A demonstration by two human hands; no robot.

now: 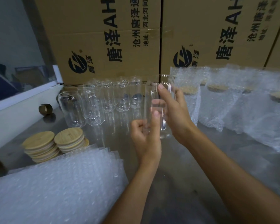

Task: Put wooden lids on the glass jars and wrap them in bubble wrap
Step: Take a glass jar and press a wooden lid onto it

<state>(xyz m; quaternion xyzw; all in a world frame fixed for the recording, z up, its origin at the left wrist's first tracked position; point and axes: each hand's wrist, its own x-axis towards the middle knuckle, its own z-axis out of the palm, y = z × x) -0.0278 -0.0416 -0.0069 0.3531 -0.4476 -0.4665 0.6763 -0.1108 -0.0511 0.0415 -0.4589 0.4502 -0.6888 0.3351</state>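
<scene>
One glass jar (158, 104) is held upright above the counter (176, 183), gripped by the left hand (146, 139) and the right hand (174, 113).

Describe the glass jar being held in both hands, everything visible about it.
The held glass jar is a clear, tall, straight-sided cylinder with an open mouth and no lid. It is lifted above the metal table, roughly upright with its mouth tipped slightly away. The right hand wraps its side, thumb across the front near the rim; the left hand grips its lower part, thumb on the front. It looks empty.
</scene>
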